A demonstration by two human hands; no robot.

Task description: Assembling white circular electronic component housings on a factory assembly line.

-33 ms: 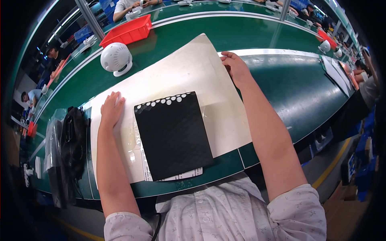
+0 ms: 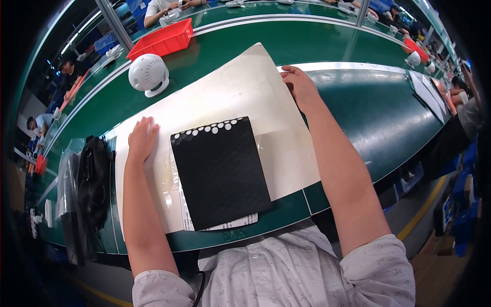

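A large cream-white sheet (image 2: 220, 97), like thin board, lies slanted across the green bench, its far corner reaching over the green belt. My left hand (image 2: 143, 135) rests flat on the sheet's left part, fingers stretched out. At the right edge, my right hand (image 2: 299, 88) has bent fingers closed at the sheet's border; the thumb side is partly hidden. A soft black rectangular piece (image 2: 220, 174), with white round spots along its far edge, lies on the sheet between my forearms. Under its near end shows a white printed paper (image 2: 238, 222).
A white round device with slits (image 2: 147, 74) stands on the belt beyond the sheet, near a red bin (image 2: 162, 40). Left on the bench are a black bag (image 2: 93, 179) and clear plastic (image 2: 69, 176). Papers (image 2: 428, 94) lie far right. Other people sit along the line.
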